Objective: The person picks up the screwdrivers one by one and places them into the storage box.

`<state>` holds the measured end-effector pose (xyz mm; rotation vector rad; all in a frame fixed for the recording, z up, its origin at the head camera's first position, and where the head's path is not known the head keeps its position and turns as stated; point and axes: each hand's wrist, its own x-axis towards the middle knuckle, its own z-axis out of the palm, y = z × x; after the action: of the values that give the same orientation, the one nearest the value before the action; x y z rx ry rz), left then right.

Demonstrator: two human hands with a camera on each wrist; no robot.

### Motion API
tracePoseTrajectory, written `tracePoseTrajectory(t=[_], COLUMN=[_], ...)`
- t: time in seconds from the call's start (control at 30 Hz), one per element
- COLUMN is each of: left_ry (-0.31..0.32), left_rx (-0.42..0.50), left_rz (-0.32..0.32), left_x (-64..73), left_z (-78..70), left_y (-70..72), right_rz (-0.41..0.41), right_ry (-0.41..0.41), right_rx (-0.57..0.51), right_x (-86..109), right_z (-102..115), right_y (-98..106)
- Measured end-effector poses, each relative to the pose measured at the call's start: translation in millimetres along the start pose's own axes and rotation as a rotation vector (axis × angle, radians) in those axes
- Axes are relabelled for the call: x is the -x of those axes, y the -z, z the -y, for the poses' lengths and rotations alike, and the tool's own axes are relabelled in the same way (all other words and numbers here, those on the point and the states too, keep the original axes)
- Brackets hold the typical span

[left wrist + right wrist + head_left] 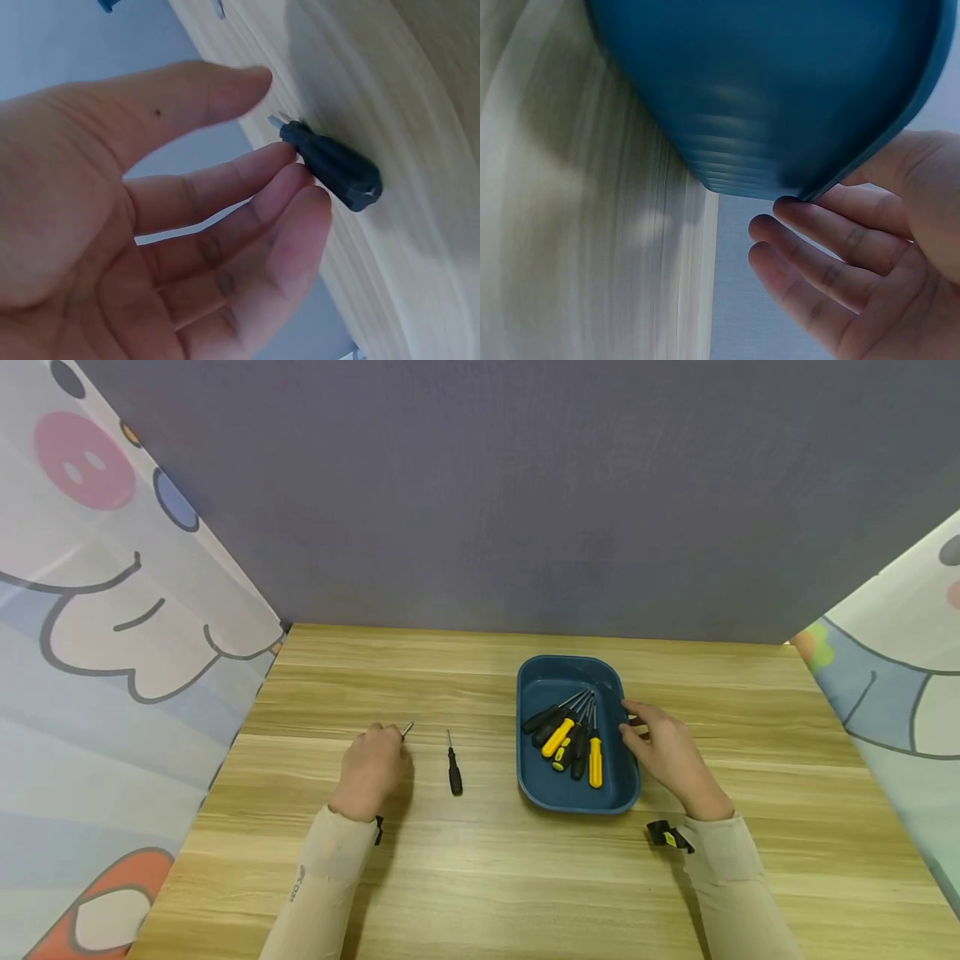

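My left hand (372,768) is over a black-handled screwdriver on the wooden table, its metal tip (407,727) showing past the fingers. In the left wrist view, bent fingertips lie at the black handle (334,166), while the thumb stands apart from it. Whether the fingertips touch it is hard to tell. A second black screwdriver (454,772) lies to the right of that hand. My right hand (671,758) holds the right rim of a blue tray (577,807), with its thumb at the inner side. Several yellow-handled and black-handled screwdrivers (558,737) lie inside the tray.
The tray stands on the wood-grain table (480,877), right of centre. A grey partition (525,510) rises behind the table's back edge. Cartoon-printed sheets (90,635) hang at the left and right sides.
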<state>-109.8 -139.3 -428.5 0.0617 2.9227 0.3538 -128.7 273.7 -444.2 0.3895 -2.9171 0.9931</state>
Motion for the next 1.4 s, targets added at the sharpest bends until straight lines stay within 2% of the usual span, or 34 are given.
tracePoseTrajectory(t=[0.1, 0.33, 0.6, 0.8, 1.0, 1.2, 1.4], left_ry=[0.008, 0.01, 0.03, 0.029, -0.03, -0.106, -0.203], left_rx=[0.007, 0.026, 0.035, 0.054, 0.096, 0.142, 0.15], left_rz=[-0.004, -0.06, -0.048, -0.025, -0.005, 0.049, 0.068], left_x=[-2.1, -6.9, -8.9, -9.9, -17.4, -22.0, -26.2], left_z=[2.5, 11.3, 13.5, 9.7, -9.7, -40.1, -72.0], left_y=[-1.6, -10.0, -11.3, -5.5, 10.0, 21.7, 31.7], right_rz=[0.001, 0.001, -0.006, 0.005, 0.002, -0.004, -0.012], right_ry=[-0.001, -0.005, -0.001, -0.01, -0.018, -0.002, 0.007], right_rx=[-0.004, -0.009, -0.007, -0.011, -0.01, -0.005, 0.0], right_x=[0.2, 0.5, 0.4, 1.4, 2.0, 0.6, -0.9], right_z=[0.7, 1.1, 0.6, 0.4, 0.2, 0.6, 0.9], right_y=[0.0, 0.3, -0.9, -0.6, 0.6, -0.2, 0.1])
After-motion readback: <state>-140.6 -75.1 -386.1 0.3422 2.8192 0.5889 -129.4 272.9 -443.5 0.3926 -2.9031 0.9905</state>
